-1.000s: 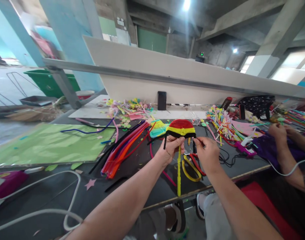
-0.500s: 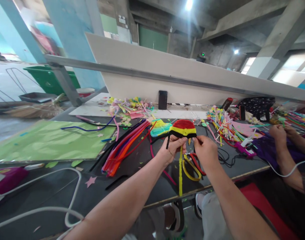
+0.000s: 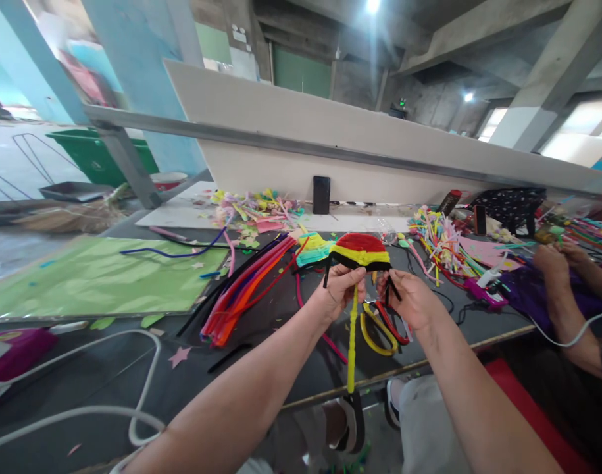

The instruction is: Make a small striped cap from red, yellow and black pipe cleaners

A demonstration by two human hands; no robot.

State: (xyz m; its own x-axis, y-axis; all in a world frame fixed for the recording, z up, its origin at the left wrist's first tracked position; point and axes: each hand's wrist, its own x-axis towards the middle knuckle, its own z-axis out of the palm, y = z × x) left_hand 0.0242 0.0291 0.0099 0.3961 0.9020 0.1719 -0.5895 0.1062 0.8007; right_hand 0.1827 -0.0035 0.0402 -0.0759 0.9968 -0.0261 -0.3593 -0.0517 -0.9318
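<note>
Both hands are closed on a fan-shaped piece (image 3: 362, 242) of fuzzy craft wire, banded red, yellow and black, which is held up above the desk (image 3: 285, 375) near its front edge. The left hand (image 3: 347, 288) pinches it low down, where the yellow stem (image 3: 352, 342) meets the fan, probably because that join steadies the whole thing; the stem hangs free below the fingers. The right hand (image 3: 397, 293) grips at the right end of the black band, where a loose black tail (image 3: 394, 288) pokes out, seemingly to control that end while the other hand takes the weight. Another black tail (image 3: 326, 273) droops at the left end, touched by nothing that I can make out. The scissors (image 3: 379, 329), with yellow and red handles, lie just under the right hand, a handy spot for quick cuts. A bundle of coloured wires (image 3: 246, 289) lies to the left, all roughly one way, which should make single strands easy to draw out. Behind the fan rests a blue-and-yellow piece (image 3: 313, 251) (partly covered by it, so its full shape is unclear). The phone (image 3: 321, 195) stands upright against the white board (image 3: 261, 164), presumably propped there to stay clear of the clutter.
</note>
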